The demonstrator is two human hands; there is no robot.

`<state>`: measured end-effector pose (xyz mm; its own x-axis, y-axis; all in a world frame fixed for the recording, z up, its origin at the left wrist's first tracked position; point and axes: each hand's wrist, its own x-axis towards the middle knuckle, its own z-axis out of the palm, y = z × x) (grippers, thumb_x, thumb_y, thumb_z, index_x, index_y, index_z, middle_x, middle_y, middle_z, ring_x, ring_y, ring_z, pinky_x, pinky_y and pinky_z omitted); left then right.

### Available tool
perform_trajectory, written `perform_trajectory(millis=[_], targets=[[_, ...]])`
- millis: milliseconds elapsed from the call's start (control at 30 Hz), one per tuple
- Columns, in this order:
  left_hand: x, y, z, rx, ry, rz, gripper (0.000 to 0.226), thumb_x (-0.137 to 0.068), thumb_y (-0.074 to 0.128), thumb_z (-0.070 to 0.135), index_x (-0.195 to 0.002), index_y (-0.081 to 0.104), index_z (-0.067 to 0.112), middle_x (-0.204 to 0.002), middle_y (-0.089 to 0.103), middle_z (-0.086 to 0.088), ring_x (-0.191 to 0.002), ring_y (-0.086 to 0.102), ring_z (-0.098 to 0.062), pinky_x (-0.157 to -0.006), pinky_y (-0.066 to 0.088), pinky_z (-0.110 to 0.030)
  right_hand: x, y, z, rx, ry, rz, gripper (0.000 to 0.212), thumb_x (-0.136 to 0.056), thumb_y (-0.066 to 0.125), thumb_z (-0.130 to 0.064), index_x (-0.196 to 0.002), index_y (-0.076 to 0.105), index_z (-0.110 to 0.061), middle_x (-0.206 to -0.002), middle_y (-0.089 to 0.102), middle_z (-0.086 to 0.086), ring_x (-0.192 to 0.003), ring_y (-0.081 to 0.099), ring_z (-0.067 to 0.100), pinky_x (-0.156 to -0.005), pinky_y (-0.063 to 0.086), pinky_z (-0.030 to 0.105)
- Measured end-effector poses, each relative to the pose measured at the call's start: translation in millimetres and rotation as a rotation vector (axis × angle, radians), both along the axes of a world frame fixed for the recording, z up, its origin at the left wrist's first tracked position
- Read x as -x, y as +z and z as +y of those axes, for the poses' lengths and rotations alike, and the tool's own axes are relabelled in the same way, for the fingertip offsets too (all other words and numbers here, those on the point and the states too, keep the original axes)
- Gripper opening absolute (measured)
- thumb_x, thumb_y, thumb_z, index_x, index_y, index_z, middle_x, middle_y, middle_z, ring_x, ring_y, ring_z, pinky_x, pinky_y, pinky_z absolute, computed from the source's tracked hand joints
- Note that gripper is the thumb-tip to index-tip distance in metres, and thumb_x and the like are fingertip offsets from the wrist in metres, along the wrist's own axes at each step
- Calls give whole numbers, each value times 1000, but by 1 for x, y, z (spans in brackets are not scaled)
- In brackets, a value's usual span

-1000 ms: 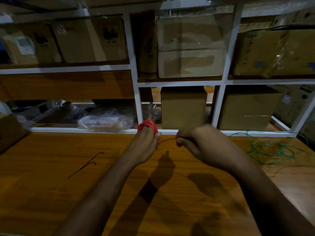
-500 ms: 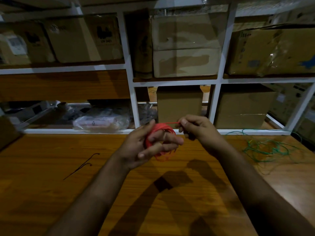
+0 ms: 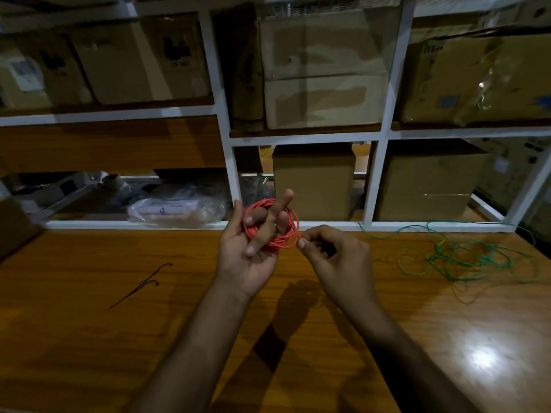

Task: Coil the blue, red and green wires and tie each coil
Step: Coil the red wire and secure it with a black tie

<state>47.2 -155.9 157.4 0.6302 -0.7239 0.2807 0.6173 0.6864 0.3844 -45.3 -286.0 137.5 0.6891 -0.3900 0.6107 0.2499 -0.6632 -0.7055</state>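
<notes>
My left hand turned palm-up since last frame; red coil now looped round its fingers. My right hand pinches coil's edge, apparently wire end.

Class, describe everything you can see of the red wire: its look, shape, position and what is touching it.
The red wire is thin and smooth, apparently plastic-coated, wound into a loose round coil of several turns. It is held in the air above the wooden table, in front of the shelf. The coil hangs around fingers of the left hand, which pass through its middle. The right hand pinches the wire at the coil's right edge. No tie is visible on it.
</notes>
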Motion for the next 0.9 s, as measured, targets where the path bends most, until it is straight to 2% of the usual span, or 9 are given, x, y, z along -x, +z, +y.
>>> perform_trajectory(millis=[67, 200, 333, 433, 500, 600, 700, 800, 900], targets=[[3, -1, -5, -55, 70, -34, 44, -103, 25, 53, -83, 33, 14, -95, 74, -12, -35, 49, -9, -99, 45, -20, 3, 1, -1, -152, 40, 36, 3, -87, 73, -22, -85, 73, -19, -70, 69, -6, -65, 65, 6, -58, 50, 18], [7, -9, -16, 7, 62, 15, 51, -102, 35, 49, -69, 40, 10, -100, 73, -19, -28, 42, -9, -86, 55, -24, 11, 4, -5, -686, 275, 94, 10, -87, 70, -8, -97, 69, -11, -72, 71, 14, -59, 63, 12, -55, 50, 24], [11, -13, -25, 11, 46, 15, 55, -102, 37, 44, -61, 45, 9, -100, 72, -21, -28, 45, -10, -84, 57, -26, 17, -4, -7, -745, 359, 105, 15, -88, 67, 1, -98, 69, -10, -76, 74, 10, -66, 67, 17, -59, 53, 25], [20, -16, -33, 2, 84, 38, 54, -103, 36, 43, -61, 44, 9, -84, 73, -14, -27, 44, -9, -81, 57, -25, 23, -6, -10, -892, 411, 95, 14, -93, 57, 0, -98, 69, -5, -80, 73, 15, -73, 68, 24, -62, 53, 29], [29, -18, -40, -52, 143, 53, 53, -103, 34, 44, -63, 45, 11, -62, 67, -5, -26, 41, -8, -79, 55, -21, 27, -6, -12, -989, 449, 86, 18, -97, 55, -13, -96, 69, -1, -81, 70, 16, -74, 67, 24, -63, 52, 31], [43, -20, -48, -114, 198, 80, 60, -98, 38, 47, -47, 48, 16, -49, 53, -1, -24, 36, -8, -73, 54, -19, 31, -8, -21, -954, 422, 96, 31, -94, 60, -25, -92, 65, 6, -80, 67, 9, -76, 65, 17, -66, 54, 31], [56, -27, -59, -140, 259, 126, 60, -97, 40, 45, -44, 43, 17, -47, 49, -1, -22, 35, -7, -68, 54, -18, 34, -11, -32, -915, 400, 146, 23, -94, 61, -22, -83, 65, -3, -82, 67, 10, -82, 65, 20, -76, 56, 33], [67, -33, -68, -201, 337, 173, 67, -100, 35, 44, -39, 36, 17, -41, 43, -4, -24, 42, -9, -62, 54, -17, 38, -19, -37, -858, 407, 169, 23, -98, 56, -23, -77, 56, -13, -76, 60, 7, -74, 57, 21, -69, 49, 33], [75, -35, -75, -321, 429, 101, 65, -97, 39, 43, -38, 36, 17, -38, 42, -6, -29, 49, -12, -48, 49, -15, 41, -29, -38, -846, 408, 136, 20, -99, 54, -18, -80, 54, -12, -75, 61, 6, -73, 57, 17, -67, 51, 31]])
